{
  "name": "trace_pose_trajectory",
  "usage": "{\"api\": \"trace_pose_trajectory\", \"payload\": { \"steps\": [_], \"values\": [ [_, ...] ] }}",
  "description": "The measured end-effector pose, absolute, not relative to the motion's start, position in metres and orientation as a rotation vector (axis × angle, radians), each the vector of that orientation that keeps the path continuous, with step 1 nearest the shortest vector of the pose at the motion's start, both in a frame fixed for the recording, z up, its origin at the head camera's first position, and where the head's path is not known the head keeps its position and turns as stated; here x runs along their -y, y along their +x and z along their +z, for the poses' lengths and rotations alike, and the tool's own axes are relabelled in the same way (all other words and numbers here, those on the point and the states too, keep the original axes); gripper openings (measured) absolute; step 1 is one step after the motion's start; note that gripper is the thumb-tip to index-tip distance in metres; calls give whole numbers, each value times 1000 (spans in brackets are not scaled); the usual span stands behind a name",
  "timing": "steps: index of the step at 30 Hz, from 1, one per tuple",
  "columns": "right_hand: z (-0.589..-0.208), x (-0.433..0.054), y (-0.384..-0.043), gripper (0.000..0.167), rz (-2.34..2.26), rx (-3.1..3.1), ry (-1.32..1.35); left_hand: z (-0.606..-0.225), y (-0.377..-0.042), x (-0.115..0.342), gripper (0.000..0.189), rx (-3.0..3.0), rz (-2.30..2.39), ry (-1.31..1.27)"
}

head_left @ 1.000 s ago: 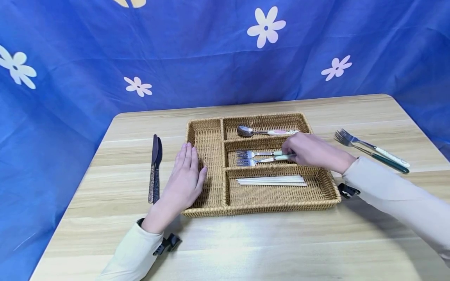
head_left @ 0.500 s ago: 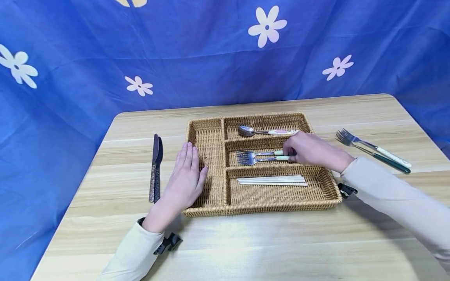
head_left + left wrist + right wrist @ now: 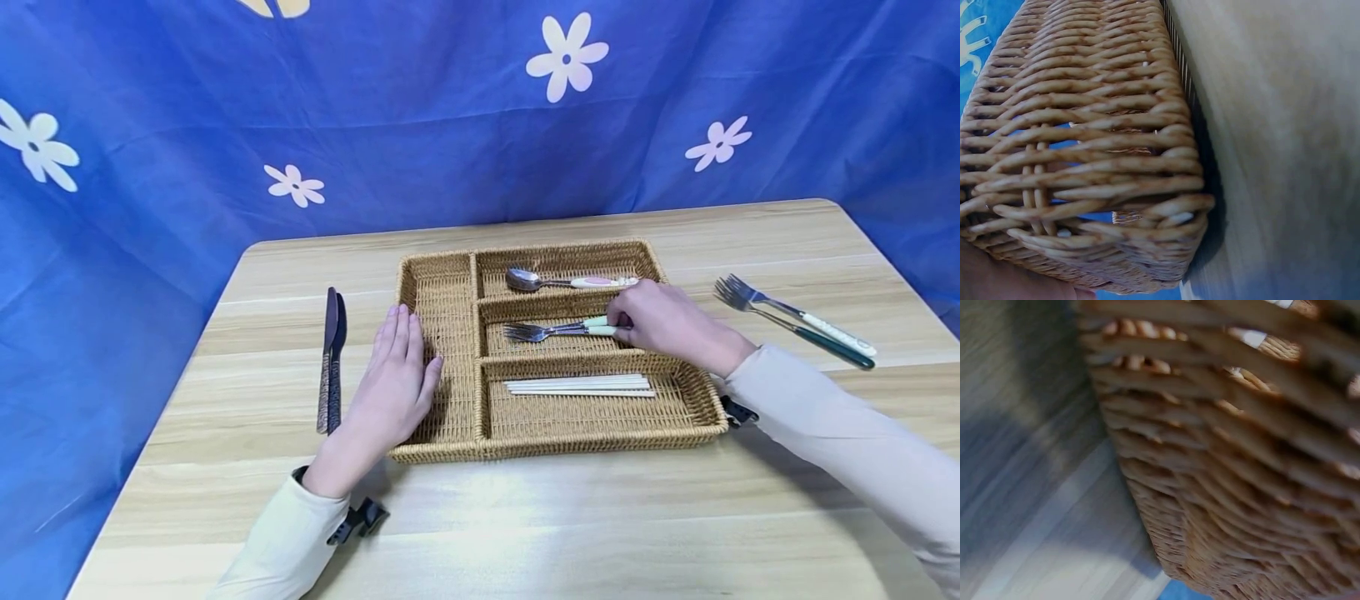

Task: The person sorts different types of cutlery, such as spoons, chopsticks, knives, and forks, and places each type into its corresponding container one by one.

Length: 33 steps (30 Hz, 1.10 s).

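In the head view, my right hand [image 3: 660, 325] pinches the handle ends of two forks [image 3: 531, 332] with pale green handles. These forks lie close together, heads overlapping, in the middle right compartment of a woven cutlery tray [image 3: 592, 442]. My fingertips are partly hidden behind the hand. Over the tray's left edge rests my left hand [image 3: 393, 379], its fingers straight and side by side. The left wrist view shows the woven tray wall [image 3: 1097, 150] close up, with a bit of the hand at the lower left. Only weave and tabletop fill the right wrist view.
A spoon [image 3: 525, 280] lies in the back compartment, several white chopsticks [image 3: 577, 385] in the front one. Two dark knives [image 3: 331, 358] lie on the table left of the tray. Two more forks [image 3: 795, 321], one white-handled and one dark green, lie to the right.
The two pale green forks have come closer together, so their heads now overlap. My right hand has shifted very slightly to the right. The left hand stays where it was.
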State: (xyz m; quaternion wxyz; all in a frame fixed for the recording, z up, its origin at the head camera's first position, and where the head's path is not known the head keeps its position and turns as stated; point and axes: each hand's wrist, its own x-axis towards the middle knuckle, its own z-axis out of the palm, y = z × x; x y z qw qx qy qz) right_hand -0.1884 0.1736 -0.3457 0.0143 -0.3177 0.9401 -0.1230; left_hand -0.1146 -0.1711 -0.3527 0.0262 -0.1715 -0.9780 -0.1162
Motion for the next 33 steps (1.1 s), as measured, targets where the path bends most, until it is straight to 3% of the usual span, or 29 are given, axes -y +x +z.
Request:
{"api": "trace_pose_trajectory", "payload": {
  "steps": [17,33],
  "values": [
    [-349,-172,-189,6,-425,-2917,-1022,-354,-115,172,65,3021,-340,-530],
    [-350,-173,-188,17,-404,-2996,-1086,-353,-115,172,67,2997,-311,-541]
  ]
}}
